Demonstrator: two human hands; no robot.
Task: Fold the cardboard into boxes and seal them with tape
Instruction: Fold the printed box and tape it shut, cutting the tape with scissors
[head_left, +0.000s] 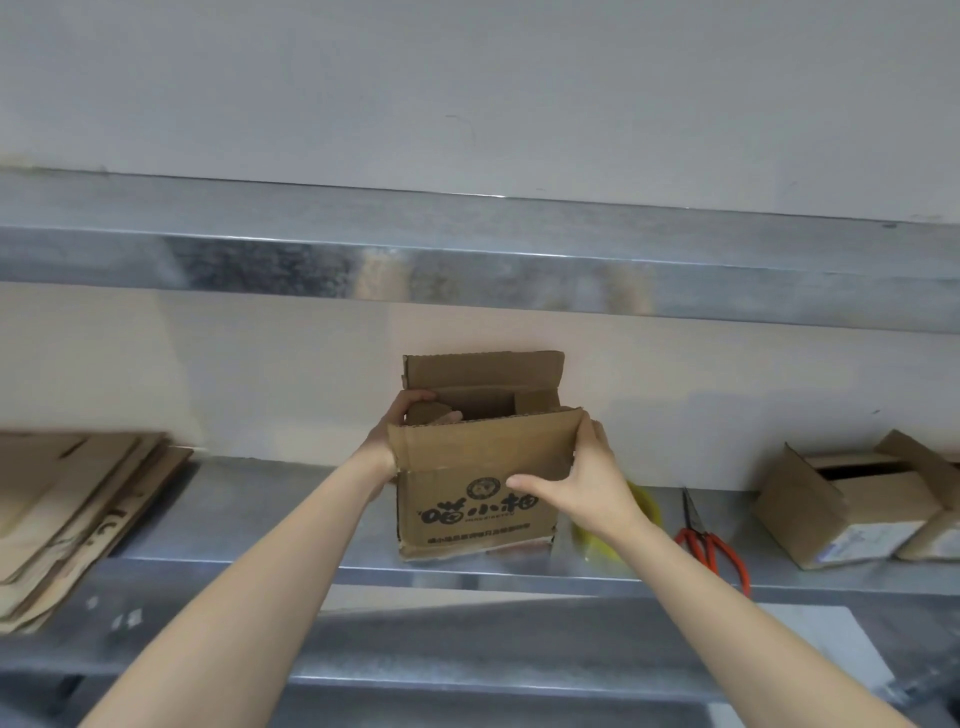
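Steel bench, dull grey, below a pale wall. Flat stack, left: corrugated sheets, not yet folded. Boxes, right: erected, flaps open. Box, centre, standing on the bench: printed, top flaps up, sealing apparently still to do. Left hand grips its left flap; right hand clasps its right corner. Scissors, orange-handled. Tape, yellow, partly hidden.

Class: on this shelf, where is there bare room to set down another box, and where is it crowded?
Bare shelf lies between the flat cardboard stack and the held box. Right of it is crowded: yellow tape, scissors, folded boxes.
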